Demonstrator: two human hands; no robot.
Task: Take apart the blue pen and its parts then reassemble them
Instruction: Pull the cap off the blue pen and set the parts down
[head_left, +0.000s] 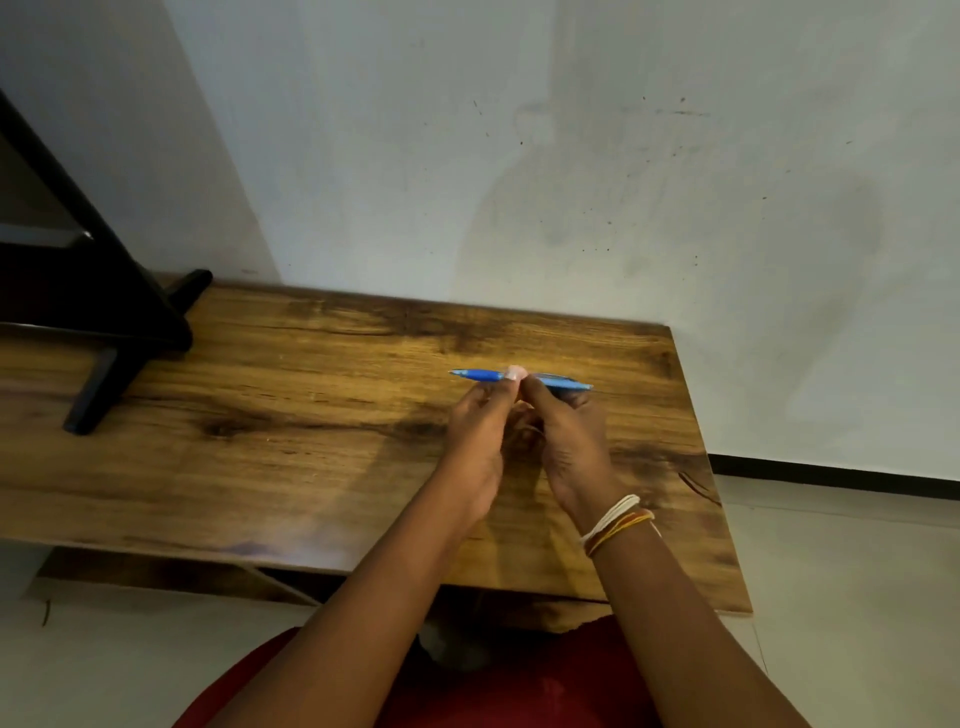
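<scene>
The blue pen (478, 375) is held level above the wooden table (291, 405), its tip pointing left and its rear end pointing right. My left hand (475, 431) pinches the front half near the middle. My right hand (569, 436) grips the rear half, with thread bracelets on its wrist. The two thumbs meet at the pen's middle and hide the joint there. The pen looks to be in one piece.
A black stand with splayed feet (104, 358) occupies the table's left end. A pale wall runs right behind the table. The table's right edge (711, 467) lies close to my right hand, with tiled floor beyond. Red clothing shows at the bottom.
</scene>
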